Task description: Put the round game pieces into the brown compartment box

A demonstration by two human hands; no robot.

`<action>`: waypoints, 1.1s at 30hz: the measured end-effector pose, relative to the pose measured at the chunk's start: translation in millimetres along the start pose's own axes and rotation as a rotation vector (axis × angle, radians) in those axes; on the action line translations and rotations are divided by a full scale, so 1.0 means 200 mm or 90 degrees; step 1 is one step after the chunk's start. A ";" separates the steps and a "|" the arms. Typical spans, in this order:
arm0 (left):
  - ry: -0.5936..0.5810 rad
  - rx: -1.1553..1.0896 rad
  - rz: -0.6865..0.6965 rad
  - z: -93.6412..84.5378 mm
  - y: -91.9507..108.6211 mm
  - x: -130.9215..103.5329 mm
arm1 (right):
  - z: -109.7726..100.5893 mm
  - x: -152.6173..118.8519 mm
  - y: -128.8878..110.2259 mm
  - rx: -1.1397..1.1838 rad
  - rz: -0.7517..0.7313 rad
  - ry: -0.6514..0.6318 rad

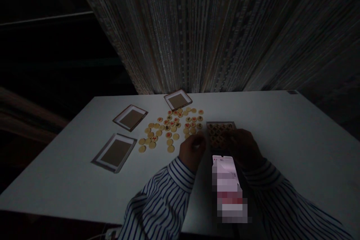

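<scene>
Round wooden Chinese chess pieces (pixel 168 135), some with red or dark characters and some plain side up, lie scattered on the white table. My left hand (pixel 193 150) is curled into a pinch at their right edge; whatever it holds is too dark to make out. Right of it stands a shallow box (pixel 208 123) filled with rows of chess pieces (pixel 217 131). Over the box's right side reaches my right hand (pixel 244 147), its fingers bent down together onto the pieces. The fingertips are in shadow, so what they grip is hidden.
Three framed flat trays or lids, a near-left one (pixel 114 153), a left one (pixel 130 117) and a back one (pixel 178 99), lie around the loose pieces. A lit phone (pixel 225 168) is between my forearms. Behind the white table (pixel 284 131) hangs a string curtain (pixel 185 33). The room is dim.
</scene>
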State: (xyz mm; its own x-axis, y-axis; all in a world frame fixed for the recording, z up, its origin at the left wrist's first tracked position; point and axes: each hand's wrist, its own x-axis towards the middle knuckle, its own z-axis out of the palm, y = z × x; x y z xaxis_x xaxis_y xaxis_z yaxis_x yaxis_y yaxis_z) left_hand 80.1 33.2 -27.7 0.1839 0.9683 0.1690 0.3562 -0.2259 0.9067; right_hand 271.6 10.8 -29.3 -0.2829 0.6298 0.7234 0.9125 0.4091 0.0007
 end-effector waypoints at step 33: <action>0.028 0.233 0.054 -0.57 -0.10 0.28 | 0.06 0.47 -0.17 0.159 0.012 -0.194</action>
State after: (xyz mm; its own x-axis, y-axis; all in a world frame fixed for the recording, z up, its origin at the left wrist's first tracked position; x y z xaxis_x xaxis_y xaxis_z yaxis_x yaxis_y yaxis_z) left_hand -21.7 103.4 8.4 0.1909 0.9462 0.2612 0.6461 -0.3214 0.6923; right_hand 210.4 64.6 29.8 -0.3759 0.7907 0.4832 0.8288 0.5201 -0.2065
